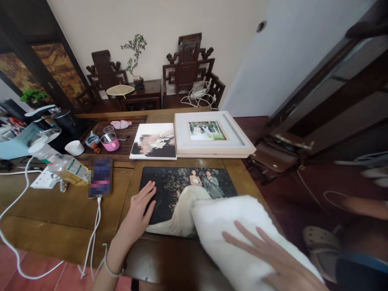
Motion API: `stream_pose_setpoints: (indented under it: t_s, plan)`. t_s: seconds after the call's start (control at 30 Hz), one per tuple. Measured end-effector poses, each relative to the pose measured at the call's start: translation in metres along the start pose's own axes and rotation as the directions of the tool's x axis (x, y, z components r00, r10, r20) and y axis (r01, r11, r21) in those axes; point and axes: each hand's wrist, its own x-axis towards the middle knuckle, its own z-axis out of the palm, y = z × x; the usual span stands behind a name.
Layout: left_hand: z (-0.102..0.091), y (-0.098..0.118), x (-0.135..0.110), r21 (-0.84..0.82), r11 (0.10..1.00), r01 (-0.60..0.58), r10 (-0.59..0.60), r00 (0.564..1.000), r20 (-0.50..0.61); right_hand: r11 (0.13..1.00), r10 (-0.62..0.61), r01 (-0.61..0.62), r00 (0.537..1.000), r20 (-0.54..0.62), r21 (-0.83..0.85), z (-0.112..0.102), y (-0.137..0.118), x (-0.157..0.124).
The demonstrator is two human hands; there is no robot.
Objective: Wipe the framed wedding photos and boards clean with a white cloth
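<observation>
A dark wedding photo panel (172,186) lies flat on the wooden table, showing a couple, the bride in a long white dress. Along its left edge rests my left hand (140,210), fingers stretched out flat on the surface. My right hand (266,250) is spread over a thick white towel (230,212), which covers the panel's lower right part and hangs past the table's near right side. The right hand is slightly blurred. Just behind the panel are a smaller photo board (154,141) and a pale wooden picture frame (236,139) with a photo inside.
On the left stand a bottle of yellowish liquid (71,167), a phone (100,178) on a charging cable, a power strip (45,178), a pink cup (110,142) and a white cup (74,148). A brown bag (279,155) and another person's arm (368,207) are at the right.
</observation>
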Motion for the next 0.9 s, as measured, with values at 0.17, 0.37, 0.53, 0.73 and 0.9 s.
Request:
stream_pose_setpoints:
  t_s: [0.17,0.37,0.53,0.73,0.9]
  plan:
    - [-0.003,0.001,0.000,0.000,1.000,-0.017,0.017,1.000,0.007,0.999,0.014,-0.016,0.999,-0.044,-0.031,-0.015,0.034,0.070]
    - [-0.001,-0.001,-0.001,-0.036,0.998,-0.055,0.053,0.997,-0.056,0.972,0.109,-0.107,0.994,-0.001,-0.209,-0.012,0.042,0.129]
    - [0.000,-0.002,-0.001,-0.058,0.996,-0.071,0.066,0.994,-0.084,0.972,0.036,-0.051,0.997,-0.068,-0.229,0.003,0.005,0.079]
    - [-0.001,-0.002,0.000,-0.054,0.995,-0.081,0.076,0.993,-0.086,0.986,-0.042,0.026,0.995,-0.091,-0.167,0.011,-0.054,0.000]
    - [-0.002,-0.003,-0.002,-0.057,0.994,-0.089,0.084,0.992,-0.093,0.994,-0.010,-0.002,0.994,-0.104,-0.113,0.004,-0.042,0.003]
